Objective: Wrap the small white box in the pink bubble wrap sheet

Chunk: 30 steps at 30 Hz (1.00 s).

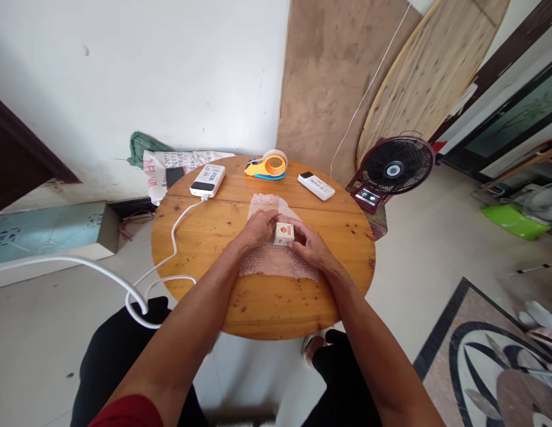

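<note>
A small white box with a red and orange print sits over a sheet of bubble wrap on the round wooden table. My left hand is closed at the box's left side, its fingertips near the back edge. From the right, my right hand grips the same box, thumb by its lower right corner and fingers bent behind it. The wrap spreads out under both hands, and part of it shows beyond the box. Some fingertips are hidden.
On the wooden table, a white power bank with a cable lies back left. An orange tape dispenser stands at the back, another white power bank to its right. A fan stands beyond the right edge.
</note>
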Motion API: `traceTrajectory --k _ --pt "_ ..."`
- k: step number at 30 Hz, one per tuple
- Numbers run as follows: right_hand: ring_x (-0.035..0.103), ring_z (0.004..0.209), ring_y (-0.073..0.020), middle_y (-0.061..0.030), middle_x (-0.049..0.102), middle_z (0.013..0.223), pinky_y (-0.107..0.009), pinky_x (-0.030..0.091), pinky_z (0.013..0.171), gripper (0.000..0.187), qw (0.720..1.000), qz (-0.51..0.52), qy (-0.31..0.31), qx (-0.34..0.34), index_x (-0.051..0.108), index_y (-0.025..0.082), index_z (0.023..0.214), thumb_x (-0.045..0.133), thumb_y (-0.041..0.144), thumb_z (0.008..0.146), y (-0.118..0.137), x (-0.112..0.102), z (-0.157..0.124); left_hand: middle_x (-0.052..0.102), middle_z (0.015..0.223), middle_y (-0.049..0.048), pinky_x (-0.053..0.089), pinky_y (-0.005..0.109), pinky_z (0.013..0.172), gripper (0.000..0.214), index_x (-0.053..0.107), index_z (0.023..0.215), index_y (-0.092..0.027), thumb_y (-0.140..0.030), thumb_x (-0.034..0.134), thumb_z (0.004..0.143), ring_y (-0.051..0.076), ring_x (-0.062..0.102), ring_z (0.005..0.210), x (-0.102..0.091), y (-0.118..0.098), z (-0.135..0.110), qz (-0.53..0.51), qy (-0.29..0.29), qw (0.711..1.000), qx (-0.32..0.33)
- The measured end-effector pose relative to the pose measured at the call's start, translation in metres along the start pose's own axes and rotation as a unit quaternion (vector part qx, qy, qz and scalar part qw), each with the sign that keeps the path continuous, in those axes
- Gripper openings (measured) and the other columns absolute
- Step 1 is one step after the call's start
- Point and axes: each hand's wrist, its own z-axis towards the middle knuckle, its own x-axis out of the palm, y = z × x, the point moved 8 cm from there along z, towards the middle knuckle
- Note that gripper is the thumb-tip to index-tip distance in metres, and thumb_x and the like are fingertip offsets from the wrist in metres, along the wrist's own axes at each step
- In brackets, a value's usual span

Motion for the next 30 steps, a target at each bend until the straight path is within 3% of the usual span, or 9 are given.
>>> traceTrajectory --k 7,13,19,25,30 --pt "0.051 0.126 -0.0269 -0.0061 0.056 0.135 -0.045 0.041 0.106 0.061 0.999 -0.027 -0.026 0.020 0.049 0.026 0.135 0.065 0.020 0.076 -0.007 -0.004 -0.001 0.073 0.099 0.0060 0.049 0.029 0.088 0.042 0.065 0.115 -0.016 -0.012 0.044 0.079 0.018 0.063 0.093 0.000 0.001 0.000 -0.009 -0.010 1.000 -0.007" --pt "0.051 0.126 -0.0264 -0.0054 0.056 0.135 -0.045 0.040 0.108 0.061 0.999 -0.019 -0.040 0.013 0.050 0.026 0.134 0.064 0.020 0.075 -0.011 -0.003 -0.001 0.073 0.098 0.0059 0.049 0.029 0.087 0.036 0.069 0.106 -0.017 -0.012 0.047 0.077 0.019 0.063 0.090 -0.002 -0.003 -0.002 -0.019 -0.014 1.000 -0.006" --pt "0.052 0.125 -0.0279 -0.0078 0.057 0.133 -0.045 0.043 0.104 0.067 0.999 -0.005 -0.049 0.017 0.048 0.025 0.134 0.070 0.029 0.071 -0.013 -0.001 0.000 0.073 0.102 0.0085 0.048 0.031 0.088 0.044 0.064 0.118 -0.015 -0.011 0.044 0.079 0.020 0.062 0.095 -0.002 -0.002 -0.002 0.011 -0.014 1.000 -0.018" --pt "0.053 0.124 -0.0276 -0.0076 0.057 0.133 -0.044 0.043 0.104 0.064 0.999 0.020 -0.042 0.008 0.050 0.025 0.132 0.070 0.029 0.071 -0.010 0.000 0.000 0.072 0.090 0.0065 0.050 0.029 0.081 0.031 0.070 0.096 -0.017 -0.013 0.047 0.076 0.019 0.062 0.086 -0.004 -0.007 -0.003 -0.003 -0.011 1.000 0.003" --pt "0.054 0.122 -0.0257 -0.0068 0.059 0.131 -0.043 0.042 0.105 0.059 0.999 0.020 -0.046 0.016 0.053 0.023 0.129 0.066 0.023 0.071 -0.009 -0.001 0.002 0.072 0.091 0.0062 0.049 0.029 0.083 0.032 0.070 0.099 -0.018 -0.013 0.048 0.075 0.019 0.061 0.088 -0.005 -0.006 -0.002 -0.025 -0.020 0.999 -0.007"
